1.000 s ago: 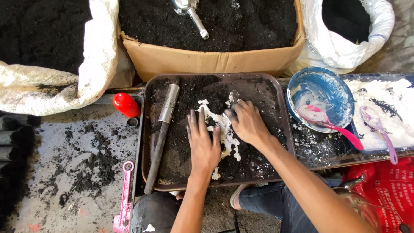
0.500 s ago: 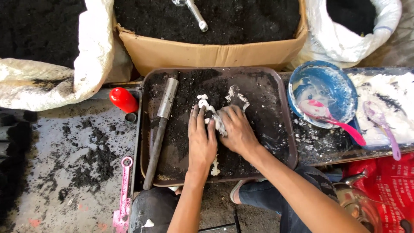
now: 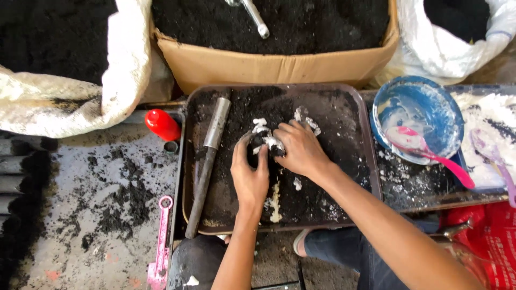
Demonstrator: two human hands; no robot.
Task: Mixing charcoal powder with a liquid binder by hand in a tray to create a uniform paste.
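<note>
Both hands, left hand [image 3: 250, 174] and right hand [image 3: 301, 150], are cupping the dark lump [image 3: 263, 146] closed over the tray [image 3: 365, 134]; pressing evenly would probably keep it whole.

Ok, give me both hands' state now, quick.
Left hand: cupped closed around the black-and-white lump.
Right hand: closed on the same lump.

Dark lump [image 3: 262, 145] mostly hidden between left hand [image 3: 250, 177] and right hand [image 3: 301, 150]. Metal scoop [image 3: 253, 16] cut off at 12 o'clock edge. Purple spoon [image 3: 492, 158] cut off at 3 o'clock.
</note>
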